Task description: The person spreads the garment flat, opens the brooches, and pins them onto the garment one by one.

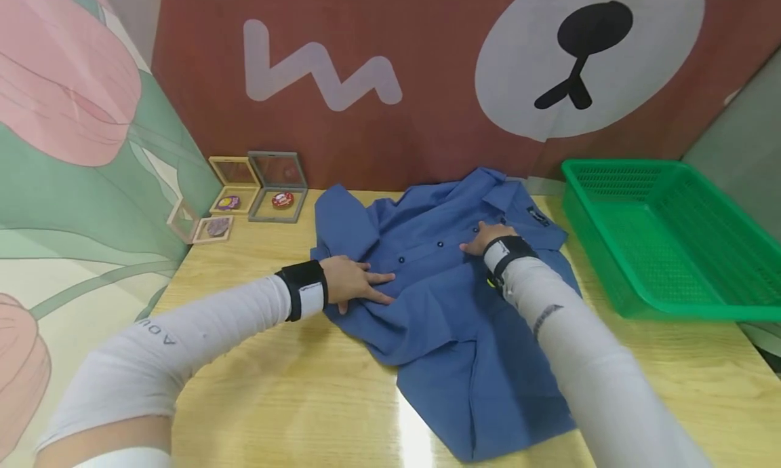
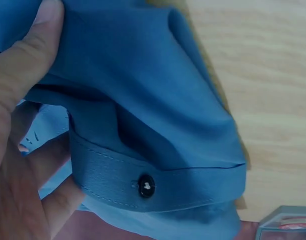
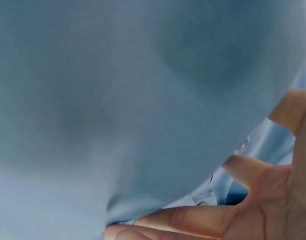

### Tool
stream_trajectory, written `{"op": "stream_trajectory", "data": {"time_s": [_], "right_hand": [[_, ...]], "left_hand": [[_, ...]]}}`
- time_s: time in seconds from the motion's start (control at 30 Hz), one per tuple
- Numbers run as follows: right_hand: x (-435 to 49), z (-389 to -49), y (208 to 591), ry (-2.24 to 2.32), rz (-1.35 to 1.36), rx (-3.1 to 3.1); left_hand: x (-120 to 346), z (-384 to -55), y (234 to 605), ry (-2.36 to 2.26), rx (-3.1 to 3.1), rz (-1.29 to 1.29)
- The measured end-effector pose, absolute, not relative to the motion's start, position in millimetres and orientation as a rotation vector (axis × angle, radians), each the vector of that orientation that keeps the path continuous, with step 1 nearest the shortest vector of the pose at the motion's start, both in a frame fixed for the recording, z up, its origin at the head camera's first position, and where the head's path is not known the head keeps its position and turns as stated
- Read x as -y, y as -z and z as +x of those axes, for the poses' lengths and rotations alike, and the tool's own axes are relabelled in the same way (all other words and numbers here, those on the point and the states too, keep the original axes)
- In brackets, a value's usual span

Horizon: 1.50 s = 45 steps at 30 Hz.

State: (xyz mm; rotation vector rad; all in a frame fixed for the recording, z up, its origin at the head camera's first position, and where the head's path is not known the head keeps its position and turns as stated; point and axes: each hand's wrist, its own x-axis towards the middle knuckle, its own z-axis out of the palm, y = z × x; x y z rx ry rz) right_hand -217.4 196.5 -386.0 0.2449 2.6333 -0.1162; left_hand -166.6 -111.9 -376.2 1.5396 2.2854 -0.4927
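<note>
A blue button-up shirt (image 1: 421, 305) lies rumpled on the wooden table, its collar (image 1: 503, 195) toward the back right and dark buttons along its front. My left hand (image 1: 346, 281) rests on the left part of the shirt with fingers spread. In the left wrist view, the thumb (image 2: 45, 35) lies over the cloth beside a cuff (image 2: 123, 180) with one black button. My right hand (image 1: 490, 236) touches the shirt front below the collar, close to the button row. In the right wrist view its extended fingers (image 3: 193, 220) are partly hidden behind blue cloth.
A green plastic basket (image 1: 634, 285) stands on the right side of the table. Small display frames, a grey one (image 1: 253, 210) among them, stand open at the back left with little round items inside. A brown printed backdrop (image 1: 427, 129) rises behind the table.
</note>
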Motion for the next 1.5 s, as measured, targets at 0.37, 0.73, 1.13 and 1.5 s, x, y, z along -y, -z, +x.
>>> {"op": "stream_trajectory", "data": {"time_s": [0.37, 0.73, 1.13, 1.5], "right_hand": [[-209.0, -227.0, 394.0, 0.075, 0.203, -2.664], [-201.4, -231.9, 401.1, 0.034, 0.149, -2.672], [-200.3, -237.1, 403.6, -0.002, -0.046, -2.650], [-199.5, -240.7, 399.2, 0.075, -0.136, -2.639]], "left_hand": [[96.3, -148.2, 370.2, 0.572, -2.296, 1.468], [84.7, -127.0, 376.4, 0.540, -2.286, 1.465], [62.9, -108.0, 374.8, 0.641, -2.301, 1.489], [36.8, -96.3, 376.0, 0.644, -2.305, 1.626]]}}
